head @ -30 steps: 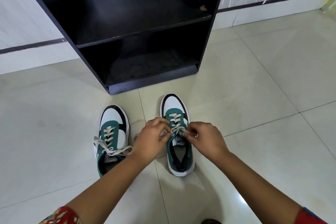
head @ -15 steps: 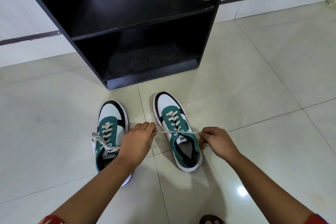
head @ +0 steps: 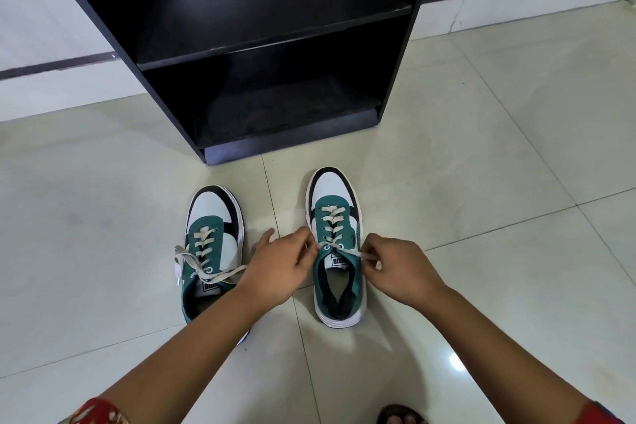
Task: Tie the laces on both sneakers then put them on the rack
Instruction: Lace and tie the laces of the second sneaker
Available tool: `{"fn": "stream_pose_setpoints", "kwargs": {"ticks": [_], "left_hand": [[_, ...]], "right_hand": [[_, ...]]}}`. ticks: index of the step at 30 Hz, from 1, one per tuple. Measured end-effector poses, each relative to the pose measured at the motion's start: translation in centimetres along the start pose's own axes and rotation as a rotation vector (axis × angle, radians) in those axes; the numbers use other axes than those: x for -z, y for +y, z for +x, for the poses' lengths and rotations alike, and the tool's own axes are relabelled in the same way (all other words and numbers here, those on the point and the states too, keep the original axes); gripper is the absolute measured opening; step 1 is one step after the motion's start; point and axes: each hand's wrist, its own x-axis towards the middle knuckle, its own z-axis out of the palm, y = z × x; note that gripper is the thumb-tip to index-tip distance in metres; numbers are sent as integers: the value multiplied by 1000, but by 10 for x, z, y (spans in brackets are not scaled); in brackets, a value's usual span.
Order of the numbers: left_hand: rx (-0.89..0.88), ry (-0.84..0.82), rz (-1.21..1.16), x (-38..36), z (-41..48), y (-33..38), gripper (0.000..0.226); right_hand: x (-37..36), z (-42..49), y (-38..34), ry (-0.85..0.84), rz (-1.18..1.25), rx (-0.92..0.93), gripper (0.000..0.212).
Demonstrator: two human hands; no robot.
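My left hand (head: 275, 268) and right hand (head: 395, 268) each pinch 1 lace end, apart across the right sneaker (head: 339, 251) before the rack (head: 241, 45), tightening for the knot.

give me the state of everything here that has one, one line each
right sneaker: on the floor, laces not yet knotted, both ends pinched
left sneaker: on the floor, laces loose and untied
left hand: pinching a lace end of the right sneaker
right hand: pinching the other lace end
rack: both visible shelves bare
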Motion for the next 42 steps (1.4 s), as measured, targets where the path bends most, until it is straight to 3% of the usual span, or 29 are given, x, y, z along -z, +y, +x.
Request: {"fn": "stream_pose_setpoints", "kwargs": {"ticks": [3,6,11,21,23,26,30,33,38,42], "left_hand": [[-64,-6,144,4,1,1,17],[-96,39,92,5,0,2,17],[-120,5,-59,2,-4,-5,15],[-94,-72,-99,-6,-4,-13,10],[-19,-70,-273,-5,-4,-12,15],[197,26,-785,7,-3,-4,30],[220,79,-1113,23,5,19,37],[252,40,-1159,22,8,29,32],[167,-45,-1065,17,8,30,21],[78,-130,-1052,17,9,31,14]], "right_hand": [[5,0,-4,5,-134,140,16],[5,0,-4,28,-185,218,26],[-5,0,3,-44,412,-61,30],[-19,1,3,-6,531,-189,37],[-19,1,3,-4,657,-165,33],[-10,-1,-6,135,965,-84,24],[3,7,-23,120,1244,0,29],[1,14,-30,63,1352,-30,31],[-9,19,-31,50,1265,-43,27],[-11,22,-31,46,1265,-37,11]]}}
